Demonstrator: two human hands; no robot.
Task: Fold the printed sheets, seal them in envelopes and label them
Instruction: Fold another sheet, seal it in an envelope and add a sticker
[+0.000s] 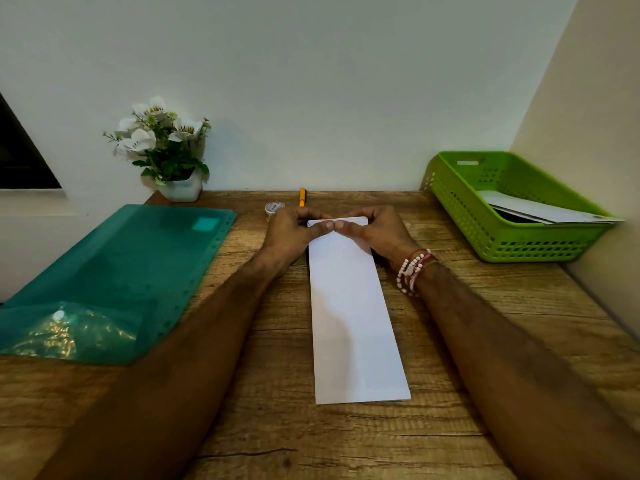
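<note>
Wood-grain desk (485, 341) noted, pushed into a corner of plain pale walls; a dark opening is seen at far left.

- White strip (353, 323) is laid lengthwise at the desk's centre, near end toward the person. Whether it is an envelope or a folded sheet cannot be told.
- Its far end is pinched by both hands: left hand (291, 226) and right hand (377, 230) are set side by side, thumbs laid flat on top and tips touching, fingers curled round the far edge. Judged: a flap or crease is being pressed down, the thumbs meeting at the middle so that pressure is spread evenly.
- Tape roll (273, 208) and orange pen (302, 197) are kept just beyond the hands, presumably within reach for sealing and labelling.
- Green basket (540, 244) is placed at far right, with white papers (540, 209) inside it, one end overhanging the rim.
- Teal folder (131, 271) is spread at left, overhanging the desk edge.
- Potted white flowers (180, 188) are stood against the back wall.
- Beaded bracelets (412, 271) are worn on the right wrist.
</note>
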